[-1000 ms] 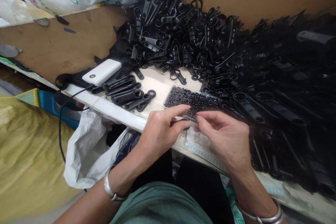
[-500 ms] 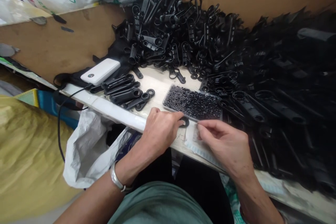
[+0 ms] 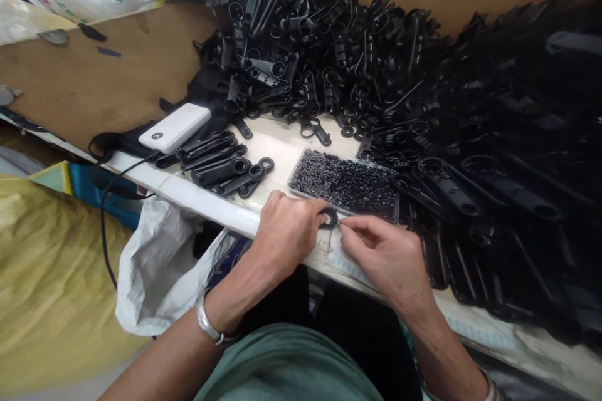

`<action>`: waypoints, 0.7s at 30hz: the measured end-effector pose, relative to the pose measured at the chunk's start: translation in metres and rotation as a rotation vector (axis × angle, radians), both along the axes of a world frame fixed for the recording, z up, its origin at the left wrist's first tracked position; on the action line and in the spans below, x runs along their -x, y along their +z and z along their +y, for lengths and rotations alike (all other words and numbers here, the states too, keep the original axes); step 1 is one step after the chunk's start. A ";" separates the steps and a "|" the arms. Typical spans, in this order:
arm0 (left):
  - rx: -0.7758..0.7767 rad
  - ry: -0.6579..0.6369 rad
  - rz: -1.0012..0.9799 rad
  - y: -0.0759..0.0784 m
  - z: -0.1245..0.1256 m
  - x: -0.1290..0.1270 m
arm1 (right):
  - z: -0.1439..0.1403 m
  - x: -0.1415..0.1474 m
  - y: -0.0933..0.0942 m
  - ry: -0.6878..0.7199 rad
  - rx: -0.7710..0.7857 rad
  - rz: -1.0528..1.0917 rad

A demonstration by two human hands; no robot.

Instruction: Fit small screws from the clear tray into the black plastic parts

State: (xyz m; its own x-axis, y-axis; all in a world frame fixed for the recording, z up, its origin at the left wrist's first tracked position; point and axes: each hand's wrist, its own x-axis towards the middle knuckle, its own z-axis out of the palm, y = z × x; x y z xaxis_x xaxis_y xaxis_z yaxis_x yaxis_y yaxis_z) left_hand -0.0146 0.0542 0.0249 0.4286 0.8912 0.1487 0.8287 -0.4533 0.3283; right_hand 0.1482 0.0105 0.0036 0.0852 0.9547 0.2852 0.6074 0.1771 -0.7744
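Observation:
My left hand [image 3: 289, 232] is closed on a black plastic part with a ring-shaped end [image 3: 330, 218], held at the table's front edge; most of the part is hidden under my fingers. My right hand [image 3: 385, 257] has thumb and forefinger pinched together close beside that ring. Whatever is in the pinch is too small to name. Just behind both hands lies a shallow clear tray [image 3: 290, 187] filled with tiny dark pieces, greyer at its left side and blacker at its right.
Several black arm-shaped parts [image 3: 219, 169] lie in a row at the left, by a white power bank [image 3: 175, 127] with a black cable [image 3: 104, 225]. A large heap of black parts [image 3: 338, 56] fills the back and right. A white sack [image 3: 141, 288] hangs below the edge.
My right hand has moved left, bringing its pinched fingertips up to the ring end of the black part. My left hand keeps its hold; the view has shifted slightly.

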 end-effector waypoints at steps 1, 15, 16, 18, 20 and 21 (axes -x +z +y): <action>0.006 -0.006 -0.008 0.000 0.000 0.000 | 0.000 0.000 0.000 -0.001 0.008 0.005; 0.069 -0.081 -0.005 0.002 -0.002 -0.001 | 0.003 0.000 -0.001 0.005 0.041 0.044; 0.076 -0.087 -0.008 0.002 -0.002 0.000 | 0.003 0.000 -0.001 0.005 0.045 0.050; 0.087 -0.097 -0.006 0.002 -0.002 0.001 | 0.002 0.000 -0.001 0.004 0.051 0.058; 0.085 -0.097 0.006 0.002 -0.003 0.001 | 0.002 0.000 -0.001 0.002 0.055 0.062; 0.079 -0.098 0.012 0.003 -0.003 0.001 | 0.002 0.000 -0.001 0.001 0.054 0.061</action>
State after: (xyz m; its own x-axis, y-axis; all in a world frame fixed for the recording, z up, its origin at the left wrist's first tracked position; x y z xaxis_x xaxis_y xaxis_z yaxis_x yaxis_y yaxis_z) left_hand -0.0156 0.0513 0.0275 0.5158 0.8536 0.0735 0.7857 -0.5055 0.3566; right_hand 0.1480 0.0129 0.0031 0.1003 0.9686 0.2277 0.5583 0.1346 -0.8186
